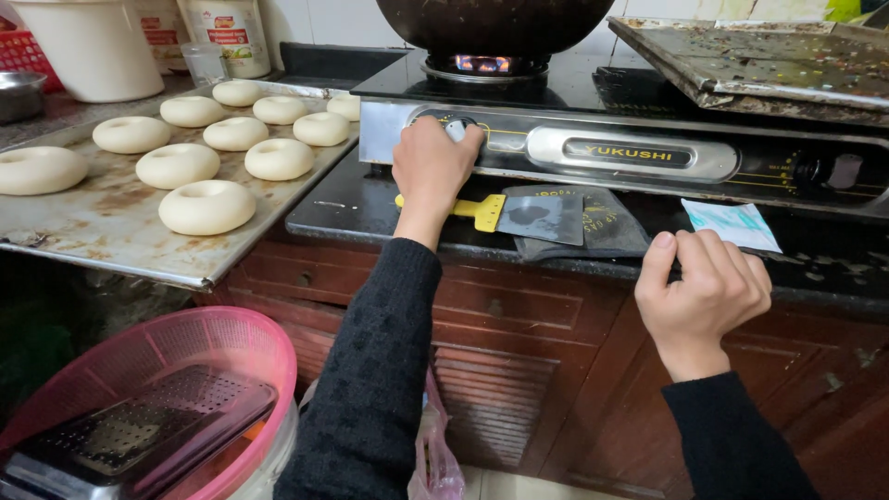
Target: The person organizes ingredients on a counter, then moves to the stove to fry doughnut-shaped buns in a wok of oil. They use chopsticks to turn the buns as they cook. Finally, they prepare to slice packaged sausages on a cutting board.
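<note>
I am resting my right hand (706,294), loosely curled and holding nothing, on the counter edge in front of the gas stove (630,153). My left hand (431,169) is gripping its left control knob (456,128). Overturning risks the flame (482,63) flaring under the dark wok (491,20).

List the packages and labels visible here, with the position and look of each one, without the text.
Small packet: flat, white and pale teal, on the counter above the right hand.
Dark pouch: flat, under the scraper.
Stove nameplate: silver oval with dark strip, right of the left hand.
Labelled jar: white, back left.
</note>
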